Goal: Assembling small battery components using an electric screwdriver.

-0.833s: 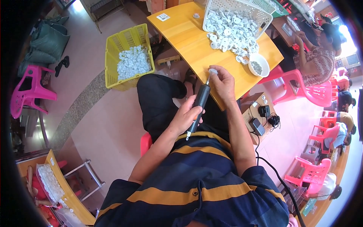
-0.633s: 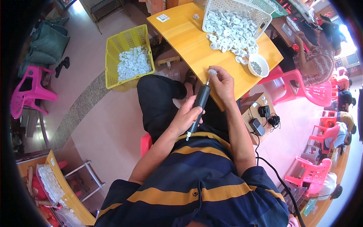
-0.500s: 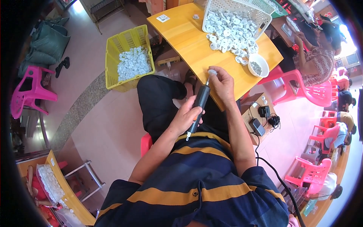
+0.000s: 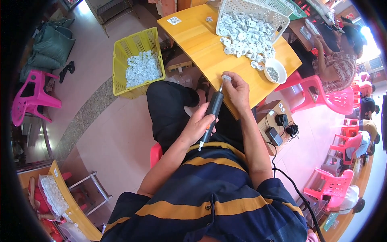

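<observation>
My left hand (image 4: pixel 199 124) is wrapped round a black electric screwdriver (image 4: pixel 214 109), held at a slant with its bit pointing up and away from me. Between the fingertips of my right hand (image 4: pixel 238 92) is a small round white plastic part (image 4: pixel 226 78). The screwdriver's bit meets or nearly meets the part's near side; a screw there is too small to make out. Both hands are just off the near edge of the yellow wooden table (image 4: pixel 193 38). On it, a white basket (image 4: pixel 278 23) lies tipped, with many white parts (image 4: pixel 246 36) spilling out.
A white bowl (image 4: pixel 281 68) of small metal screws stands at the table's right corner. The yellow crate (image 4: pixel 119 68) on the floor at left holds more white parts. Power adapters (image 4: pixel 275 136) with cables sit on a box at right. A co-worker (image 4: pixel 338 68) sits beyond a pink chair (image 4: pixel 332 99).
</observation>
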A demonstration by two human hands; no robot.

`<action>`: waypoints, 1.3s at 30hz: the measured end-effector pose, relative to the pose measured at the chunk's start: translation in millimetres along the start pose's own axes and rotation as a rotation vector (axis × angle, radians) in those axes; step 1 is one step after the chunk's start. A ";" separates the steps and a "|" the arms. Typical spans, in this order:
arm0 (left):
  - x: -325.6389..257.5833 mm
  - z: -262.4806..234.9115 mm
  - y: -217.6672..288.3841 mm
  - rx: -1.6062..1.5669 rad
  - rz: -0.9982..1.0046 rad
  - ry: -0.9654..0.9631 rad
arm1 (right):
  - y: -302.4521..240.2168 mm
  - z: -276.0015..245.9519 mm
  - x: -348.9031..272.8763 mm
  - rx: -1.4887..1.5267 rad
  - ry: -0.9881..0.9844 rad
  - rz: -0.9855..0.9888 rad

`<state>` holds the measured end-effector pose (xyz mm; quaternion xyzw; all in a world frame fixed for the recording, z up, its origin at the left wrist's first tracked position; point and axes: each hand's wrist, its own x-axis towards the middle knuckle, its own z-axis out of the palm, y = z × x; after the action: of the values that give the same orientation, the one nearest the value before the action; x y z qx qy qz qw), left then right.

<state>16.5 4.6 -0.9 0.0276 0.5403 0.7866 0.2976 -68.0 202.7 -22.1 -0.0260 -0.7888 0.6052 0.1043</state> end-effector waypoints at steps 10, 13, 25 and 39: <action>0.6 -0.4 -1.4 -0.007 0.004 -0.006 | -7.4 0.1 -2.0 -0.024 0.002 0.007; 1.1 -0.8 -3.2 -0.027 0.003 -0.004 | -2.1 -0.4 -1.7 0.003 -0.001 -0.003; -1.3 -3.8 -0.9 -0.161 -0.054 -0.027 | 6.6 -2.9 0.3 -0.010 -0.034 -0.092; -1.3 -8.7 -0.8 -0.132 -0.047 -0.082 | 6.5 -3.4 -0.1 -0.075 -0.056 -0.093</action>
<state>14.7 -3.1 -4.8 0.0275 0.4752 0.8115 0.3389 -67.8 207.6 -27.5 0.0238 -0.8140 0.5701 0.1089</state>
